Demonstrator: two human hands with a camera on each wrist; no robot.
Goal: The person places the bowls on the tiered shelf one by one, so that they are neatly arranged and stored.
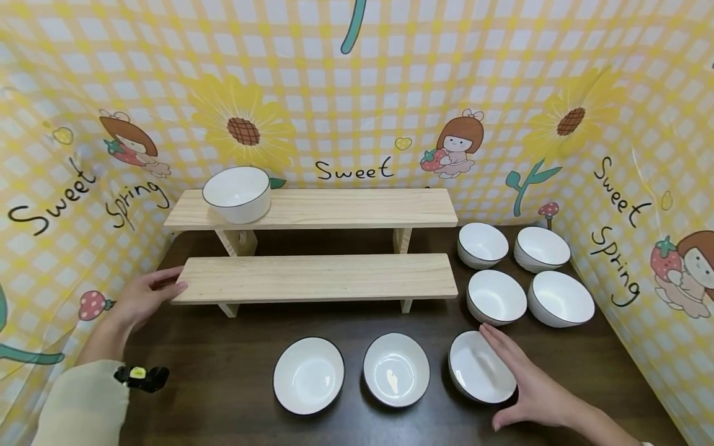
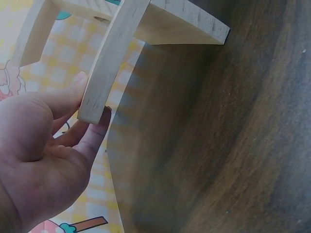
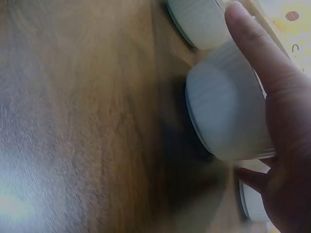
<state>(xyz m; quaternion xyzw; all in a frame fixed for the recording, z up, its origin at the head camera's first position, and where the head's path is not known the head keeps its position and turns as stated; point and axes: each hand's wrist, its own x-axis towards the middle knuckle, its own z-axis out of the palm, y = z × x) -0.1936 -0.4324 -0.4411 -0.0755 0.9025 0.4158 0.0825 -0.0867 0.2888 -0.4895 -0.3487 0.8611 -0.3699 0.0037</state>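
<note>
My left hand (image 1: 139, 301) pinches the left end of the lower board (image 1: 318, 279) of a two-step wooden shelf. In the left wrist view, the thumb lies on one face of the board end (image 2: 99, 92) and fingertips lie on the other. At the front right, my right hand (image 1: 530, 387) is spread beside a white dark-rimmed bowl (image 1: 480, 367), fingertips near its far rim and thumb apart at its near side. The right wrist view shows the bowl's ribbed outside (image 3: 228, 104) between thumb and fingers. That bowl stands rightmost in a row with a middle bowl (image 1: 396, 370) and a left bowl (image 1: 309, 376).
One larger white bowl (image 1: 237, 194) stands on the left of the upper board (image 1: 357, 209). Several white bowls, including a near one (image 1: 496, 297), cluster right of the shelf. Checked yellow cloth (image 1: 357, 93) walls the dark wooden table (image 1: 223, 396) at back and sides.
</note>
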